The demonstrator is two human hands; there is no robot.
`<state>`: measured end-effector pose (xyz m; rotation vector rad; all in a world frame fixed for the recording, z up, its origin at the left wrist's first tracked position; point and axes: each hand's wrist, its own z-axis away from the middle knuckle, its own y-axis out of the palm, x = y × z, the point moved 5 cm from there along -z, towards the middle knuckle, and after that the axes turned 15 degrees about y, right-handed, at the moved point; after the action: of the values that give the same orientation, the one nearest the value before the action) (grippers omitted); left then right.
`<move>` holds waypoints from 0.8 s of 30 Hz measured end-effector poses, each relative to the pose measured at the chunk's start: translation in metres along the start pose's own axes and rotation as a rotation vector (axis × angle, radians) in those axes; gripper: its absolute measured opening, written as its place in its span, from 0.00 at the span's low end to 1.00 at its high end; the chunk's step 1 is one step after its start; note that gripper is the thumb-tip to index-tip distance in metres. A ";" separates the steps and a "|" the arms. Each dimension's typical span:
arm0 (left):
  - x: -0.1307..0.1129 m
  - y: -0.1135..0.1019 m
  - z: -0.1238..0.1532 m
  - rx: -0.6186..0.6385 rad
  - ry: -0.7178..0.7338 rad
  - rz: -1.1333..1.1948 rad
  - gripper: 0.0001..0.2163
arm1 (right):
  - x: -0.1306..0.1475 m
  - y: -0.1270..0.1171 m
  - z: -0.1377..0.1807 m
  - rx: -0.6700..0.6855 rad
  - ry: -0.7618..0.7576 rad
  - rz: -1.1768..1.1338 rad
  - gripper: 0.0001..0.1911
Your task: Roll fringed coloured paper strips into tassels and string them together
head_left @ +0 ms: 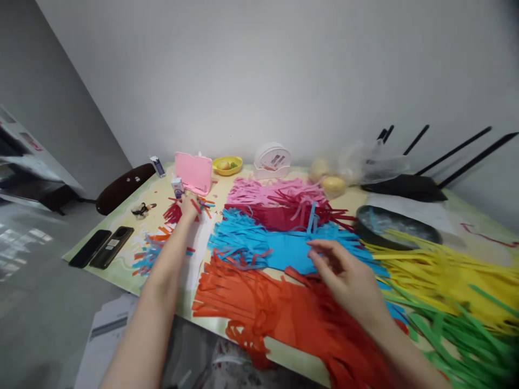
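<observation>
My left hand (190,205) reaches far across the table and closes on a few short red paper strips (175,212) beside a small glue bottle (177,187). My right hand (344,275) hovers with curled fingers over the blue fringed paper (259,237), fingertips touching its strips near the edge of the orange fringed paper (259,308). Pink (259,192) and dark red fringed sheets (284,215) lie behind the blue one. Yellow (446,265) and green strips (466,335) spread out to the right.
Two black phones (101,247) lie at the table's left edge. A pink stand (193,173), a yellow bowl (227,165) and a white holder (272,160) line the back. A dark round pan (389,224), a plastic bag and black rods sit at the right. A brown chair (121,186) stands left.
</observation>
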<state>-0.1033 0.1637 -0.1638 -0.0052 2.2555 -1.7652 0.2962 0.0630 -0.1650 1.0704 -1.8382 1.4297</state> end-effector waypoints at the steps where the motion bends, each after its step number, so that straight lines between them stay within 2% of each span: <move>1: -0.002 0.012 -0.003 0.019 -0.003 -0.016 0.16 | -0.007 -0.001 -0.008 0.001 0.002 0.017 0.11; 3: -0.001 0.029 -0.007 0.031 0.009 -0.037 0.10 | -0.021 -0.003 -0.022 0.002 0.003 0.060 0.12; 5: 0.001 0.036 -0.008 0.037 0.030 -0.057 0.09 | -0.033 -0.004 -0.038 0.010 -0.003 0.121 0.13; 8: -0.001 0.030 -0.009 0.019 0.093 -0.094 0.11 | -0.041 -0.004 -0.066 0.046 -0.050 0.225 0.12; 10: -0.016 0.021 -0.013 -0.010 0.161 -0.115 0.13 | -0.042 0.000 -0.090 0.062 -0.094 0.330 0.12; 12: -0.047 0.016 -0.018 -0.023 0.268 -0.107 0.14 | -0.043 0.011 -0.114 0.116 -0.116 0.498 0.13; 14: -0.093 0.023 -0.019 0.026 0.432 -0.058 0.14 | -0.047 0.032 -0.131 0.270 -0.137 0.645 0.15; 17: -0.174 0.054 -0.005 0.195 0.733 0.055 0.11 | -0.057 0.060 -0.145 0.412 -0.152 0.731 0.14; 19: -0.214 0.078 0.008 0.284 0.862 0.098 0.10 | -0.066 0.069 -0.149 0.443 -0.144 0.797 0.14; 21: -0.236 0.099 0.017 0.345 0.919 0.103 0.10 | -0.076 0.069 -0.150 0.447 -0.131 0.866 0.13; 24: -0.241 0.118 0.018 0.395 0.930 0.077 0.11 | -0.086 0.060 -0.150 0.470 -0.148 0.940 0.11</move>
<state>0.1522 0.2181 -0.2288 1.1797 2.2790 -2.4550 0.2840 0.2354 -0.2261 0.4774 -2.3114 2.4554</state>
